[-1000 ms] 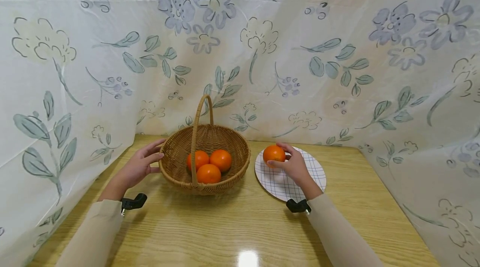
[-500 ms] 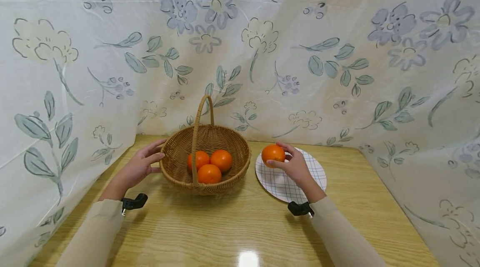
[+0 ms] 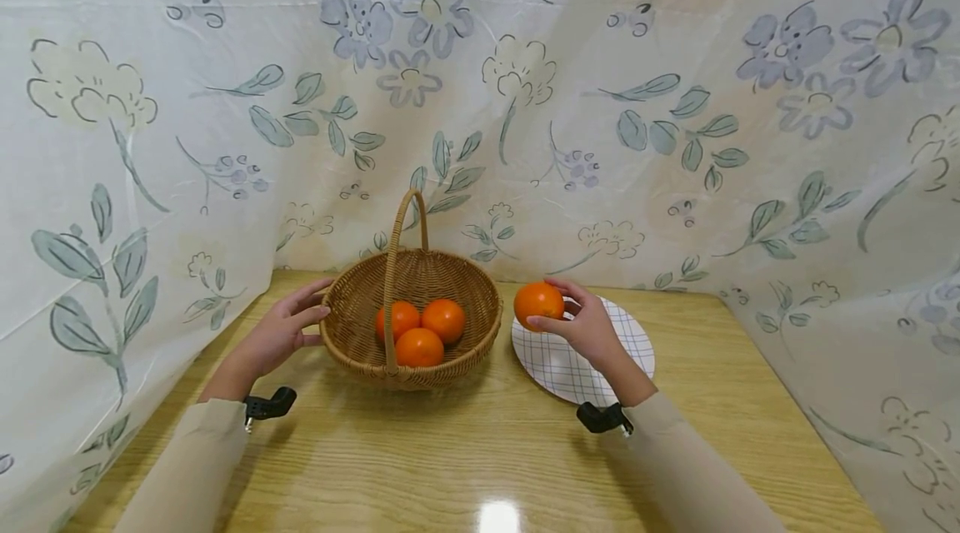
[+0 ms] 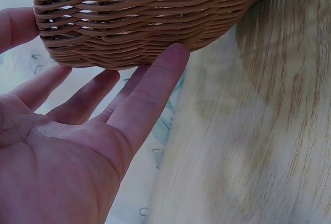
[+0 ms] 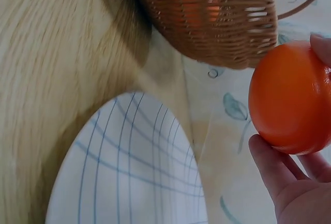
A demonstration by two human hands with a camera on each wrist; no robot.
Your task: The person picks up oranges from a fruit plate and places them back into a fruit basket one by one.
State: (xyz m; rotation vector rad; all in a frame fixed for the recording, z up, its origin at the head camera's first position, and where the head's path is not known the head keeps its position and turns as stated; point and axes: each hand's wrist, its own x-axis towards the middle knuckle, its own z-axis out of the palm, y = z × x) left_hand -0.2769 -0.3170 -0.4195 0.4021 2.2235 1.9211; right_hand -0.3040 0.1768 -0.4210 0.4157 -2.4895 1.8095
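Note:
My right hand [image 3: 591, 331] holds an orange [image 3: 538, 305] between thumb and fingers, above the left edge of a white plate with blue grid lines [image 3: 618, 341]. In the right wrist view the orange [image 5: 292, 100] is off the plate [image 5: 139, 182]. A brown wicker basket [image 3: 352, 341] with a tall handle stands at the left, and several oranges [image 3: 418, 347] lie in it. With its fingers fairly straight, my left hand [image 3: 277, 339] touches the basket's left side. The left wrist view shows fingertips against the woven wall [image 4: 129, 27].
Everything stands on a pale wooden table [image 3: 420, 458]. Behind it and along both sides hangs a floral cloth [image 3: 480, 100]. The basket's handle [image 3: 392, 283] arches high over the oranges inside.
My right hand has lifted the orange from the plate and shifted it slightly left, toward the basket. The left hand and the basket have stayed in place.

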